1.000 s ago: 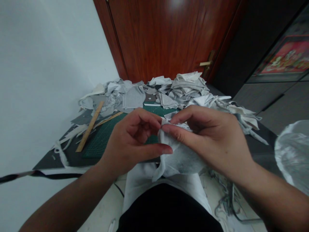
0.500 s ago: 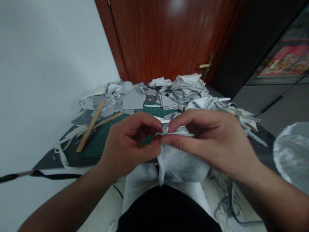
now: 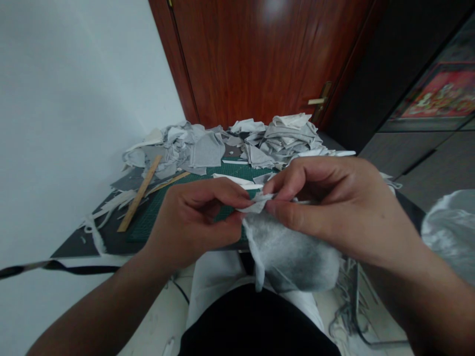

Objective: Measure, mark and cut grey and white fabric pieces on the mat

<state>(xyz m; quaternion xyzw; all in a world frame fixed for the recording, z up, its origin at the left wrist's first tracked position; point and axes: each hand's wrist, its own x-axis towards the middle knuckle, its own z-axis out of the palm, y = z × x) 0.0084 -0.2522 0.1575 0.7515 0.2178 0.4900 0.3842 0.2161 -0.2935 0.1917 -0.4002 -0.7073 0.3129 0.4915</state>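
Observation:
A piece of grey-white fabric [image 3: 293, 254] hangs between my two hands, above the table's front edge and my lap. My left hand [image 3: 202, 217] pinches its upper left edge between thumb and forefinger. Close beside it, my right hand [image 3: 326, 202] grips the same edge between thumb and fingers. A small fold of the cloth shows between the fingertips; its rear side is hidden by my hands. Behind the hands, a green cutting mat [image 3: 152, 217] lies on the dark table, with a white strip [image 3: 237, 182] on it.
Grey and white cloth scraps pile up at the back left [image 3: 206, 148] and back right [image 3: 287, 138]. A wooden ruler [image 3: 140, 193] lies on the left. To the right stands a clear plastic bag [image 3: 451, 237]. A wooden door [image 3: 256, 64] closes off the back; more scraps lie on the floor.
My right hand has shifted slightly right and up along the fabric edge. The hanging cloth has swung right and spread out more. My left hand stays nearly in place, still pinching.

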